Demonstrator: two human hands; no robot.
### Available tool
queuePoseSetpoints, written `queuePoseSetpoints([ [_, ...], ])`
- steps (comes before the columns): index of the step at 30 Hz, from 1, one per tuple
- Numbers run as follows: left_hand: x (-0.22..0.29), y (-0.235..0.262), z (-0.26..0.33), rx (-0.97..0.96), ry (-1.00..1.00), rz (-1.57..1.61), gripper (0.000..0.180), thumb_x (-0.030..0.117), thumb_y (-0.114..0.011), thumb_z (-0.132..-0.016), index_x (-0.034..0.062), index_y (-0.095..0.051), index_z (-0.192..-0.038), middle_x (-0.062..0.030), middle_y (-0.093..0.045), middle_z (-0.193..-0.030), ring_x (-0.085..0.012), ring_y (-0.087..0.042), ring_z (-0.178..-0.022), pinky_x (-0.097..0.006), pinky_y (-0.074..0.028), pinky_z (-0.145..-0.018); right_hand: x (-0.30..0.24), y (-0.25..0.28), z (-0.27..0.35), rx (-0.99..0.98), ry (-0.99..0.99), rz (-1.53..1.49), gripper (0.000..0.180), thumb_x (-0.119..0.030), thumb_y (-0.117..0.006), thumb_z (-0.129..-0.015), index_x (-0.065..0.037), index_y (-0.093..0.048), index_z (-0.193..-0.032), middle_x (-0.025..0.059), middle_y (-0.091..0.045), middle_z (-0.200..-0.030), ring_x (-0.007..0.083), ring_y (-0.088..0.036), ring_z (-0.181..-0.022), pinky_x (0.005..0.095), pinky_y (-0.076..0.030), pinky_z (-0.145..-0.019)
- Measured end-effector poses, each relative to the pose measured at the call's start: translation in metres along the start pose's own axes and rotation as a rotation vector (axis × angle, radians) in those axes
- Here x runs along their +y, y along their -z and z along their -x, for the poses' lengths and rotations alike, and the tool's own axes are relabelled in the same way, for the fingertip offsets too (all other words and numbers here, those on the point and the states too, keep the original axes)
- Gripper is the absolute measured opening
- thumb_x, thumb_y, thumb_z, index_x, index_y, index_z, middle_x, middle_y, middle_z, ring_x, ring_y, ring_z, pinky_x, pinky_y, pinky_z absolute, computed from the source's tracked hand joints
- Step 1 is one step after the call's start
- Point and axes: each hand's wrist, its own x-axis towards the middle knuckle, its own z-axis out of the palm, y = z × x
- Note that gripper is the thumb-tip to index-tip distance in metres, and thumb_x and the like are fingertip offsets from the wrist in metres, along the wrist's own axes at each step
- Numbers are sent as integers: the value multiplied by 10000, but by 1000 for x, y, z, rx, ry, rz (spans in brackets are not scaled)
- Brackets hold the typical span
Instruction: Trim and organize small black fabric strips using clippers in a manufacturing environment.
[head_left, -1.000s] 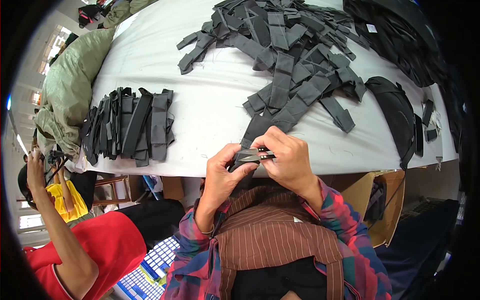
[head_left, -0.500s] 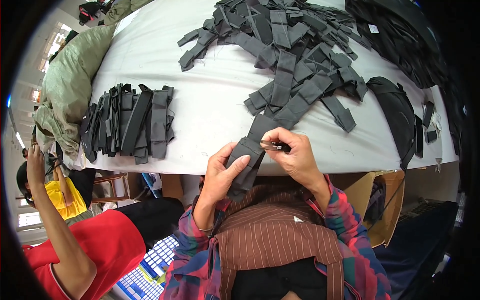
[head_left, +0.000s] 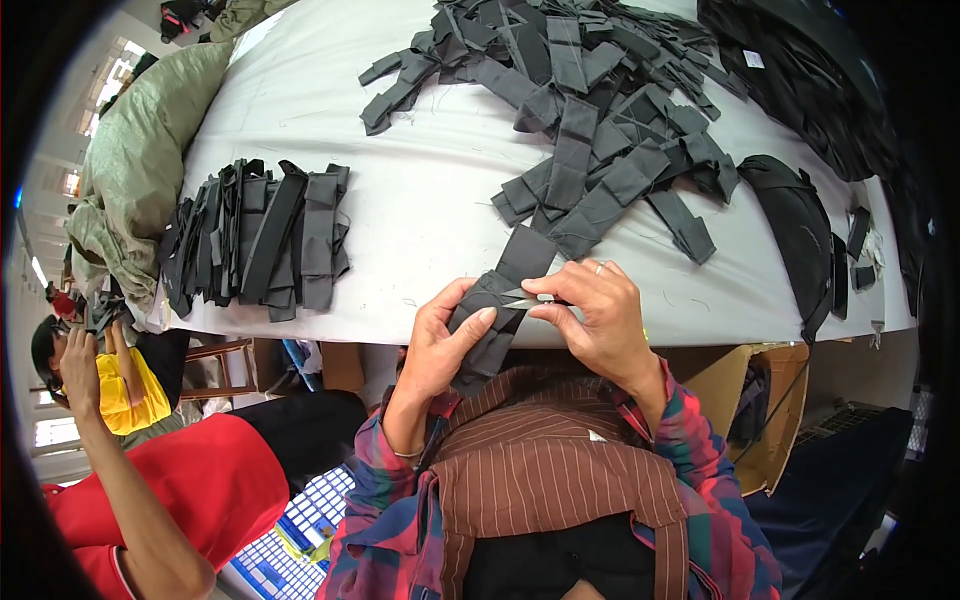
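Observation:
Near the table's front edge, my left hand (head_left: 440,335) is closed on a folded dark grey fabric strip (head_left: 525,255), thumb on top. The strip runs on toward a loose pile of similar strips (head_left: 575,150) farther back. My right hand (head_left: 600,310) grips small thread snips (head_left: 522,300), with the pointed metal blades lying against the strip just beyond my left thumb. Most of the snips' handle is hidden in my right fingers. Over to the left, more grey strips stand in a neat row (head_left: 318,235).
Black fabric (head_left: 800,80) and a black pouch-like piece (head_left: 790,215) lie at the right of the white-covered table (head_left: 400,210). A green sack (head_left: 150,130) is at the left. Below are a cardboard box (head_left: 785,400) and a blue basket (head_left: 290,540). A person in red (head_left: 190,480) stands close at left.
My right hand has turned, and the snips' blades now point left onto the strip. My left hand keeps its hold. The nearby person's arm has shifted slightly.

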Motion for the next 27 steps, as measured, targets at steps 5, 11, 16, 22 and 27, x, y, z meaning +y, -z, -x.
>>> queuePoseSetpoints([
  [5,0,0,0,-1,-5,-45,250,98,-601,-895,-7,-560,-1118,-14,-612,-942,-58,-549,-829,-206,-455,-740,0,-4,0,40,51,66,226,-140,-753,-675,-129,-684,-889,17,-596,-686,207,-524,-627,315,-345,-599],
  [11,-2,2,1,-3,4,-31,248,105,-606,-892,-3,-562,-1111,-11,-613,-926,-56,-546,-822,-204,-452,-733,-1,-4,0,55,89,111,198,-162,-756,-679,-132,-682,-861,6,-562,-639,201,-494,-597,320,-317,-579],
  [16,-1,0,0,-6,20,-4,247,112,-608,-893,-3,-561,-1106,-11,-613,-927,-56,-546,-818,-206,-452,-732,3,-4,2,52,24,46,164,-135,-750,-689,-122,-685,-839,13,-596,-663,198,-520,-613,314,-326,-590],
  [22,-1,2,0,-6,1,-3,244,121,-605,-897,-1,-558,-1103,-1,-609,-926,-51,-539,-818,-204,-450,-728,-5,1,0,36,-51,-25,170,-118,-746,-692,-77,-682,-843,35,-644,-724,204,-554,-643,311,-366,-626],
  [27,10,1,1,7,-6,-129,195,87,-622,-863,5,-575,-1034,-55,-621,-993,-110,-569,-864,-239,-451,-771,-6,1,0,53,-23,-85,175,-129,-749,-690,-73,-677,-840,36,-628,-706,203,-550,-626,310,-371,-620],
])
